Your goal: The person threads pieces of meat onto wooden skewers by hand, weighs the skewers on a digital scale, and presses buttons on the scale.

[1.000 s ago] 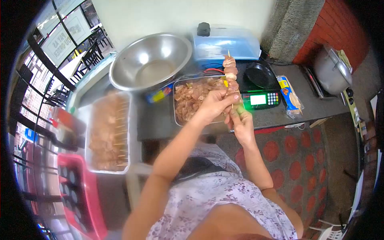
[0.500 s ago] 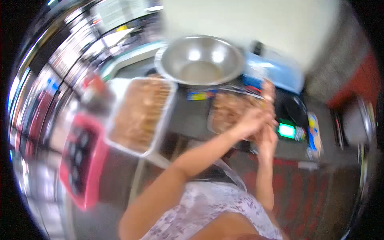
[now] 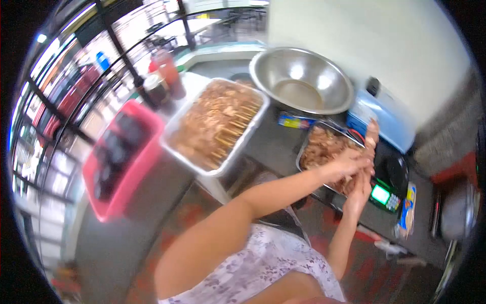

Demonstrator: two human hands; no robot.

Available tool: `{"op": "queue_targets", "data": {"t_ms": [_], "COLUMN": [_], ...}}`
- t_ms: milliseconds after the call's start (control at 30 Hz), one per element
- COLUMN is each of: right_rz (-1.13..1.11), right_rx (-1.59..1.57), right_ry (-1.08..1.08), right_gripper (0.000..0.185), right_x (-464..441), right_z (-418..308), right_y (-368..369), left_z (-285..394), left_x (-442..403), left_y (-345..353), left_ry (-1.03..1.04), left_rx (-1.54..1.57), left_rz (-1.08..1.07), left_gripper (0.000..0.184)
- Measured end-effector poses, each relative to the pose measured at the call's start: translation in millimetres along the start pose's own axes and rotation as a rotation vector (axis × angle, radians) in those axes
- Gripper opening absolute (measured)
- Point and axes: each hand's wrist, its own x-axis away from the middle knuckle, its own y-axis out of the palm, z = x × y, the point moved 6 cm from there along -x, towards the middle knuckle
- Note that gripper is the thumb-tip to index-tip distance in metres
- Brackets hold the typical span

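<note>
Both hands are close together above a metal tray [image 3: 299, 161] of raw meat pieces [image 3: 324, 147]. A meat skewer [image 3: 372, 133] sticks up and away from between them, its upper end loaded with meat. My left hand [image 3: 349, 165] is closed around the skewer's lower part. Just below it, my right hand [image 3: 358, 191] is also closed on the skewer, its fingertips touching the left hand. The stick's lower end is hidden by my fingers.
A white tub [image 3: 174, 159] of finished skewers stands left, beside a pink basin [image 3: 104, 213] of dark bundles. Behind are a large steel bowl [image 3: 268, 76] and a blue container [image 3: 400, 121]. A lit scale [image 3: 380, 194] and a plastic packet [image 3: 408, 209] lie right; sauce bottles [image 3: 167, 71] far left.
The view has swung left, so the table's things sit further right and the picture is sharper. Both hands stay together on the meat skewer.
</note>
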Motion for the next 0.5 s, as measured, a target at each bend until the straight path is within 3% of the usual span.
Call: {"op": "queue_targets", "data": {"t_ms": [67,100,133,167,200,233,267,367,500], "right_rz": [0.024,-0.035,-0.027,0.008,-0.045,-0.022,-0.061,-0.035,-0.039], "right_rx": [-0.077,0.036,0.021,0.146,0.093,0.12,-0.04,-0.082,-0.11], "right_ry": [0.114,0.034,0.146,-0.067,0.071,-0.028,0.118,0.125,0.168], "right_gripper": [0.019,0.022,0.024,0.025,0.026,0.024,0.021,0.019,0.02], "right_x": [13,13,16,11,13,11,14,18,18], "right_z": [-22,-25,-34,-26,-31,-29,-24,-33,-28], "right_y": [11,9,11,8,9,10,12,15,10], "left_z": [-4,-12,-12,-11,-10,-9,-9,-7,-16], "left_x": [-3,-5,-9,-10,-10,-10,-10,-8,-15], "left_y": [1,-1,1,1,1,3,4,8,8], "left_ry": [-0.063,-0.072,-0.032,-0.022,-0.029,-0.024,-0.016,-0.027,-0.107], "left_rx": [-0.017,0.012,0.03,-0.008,-0.004,0.043,0.089,0.132,0.234], "left_rz": [0.0,0.05,0.004,0.025,0.04,0.047,0.063,0.145,0.056], "left_gripper": [0.035,0.034,0.031,0.029,0.029,0.029,0.029,0.023,0.031]}}
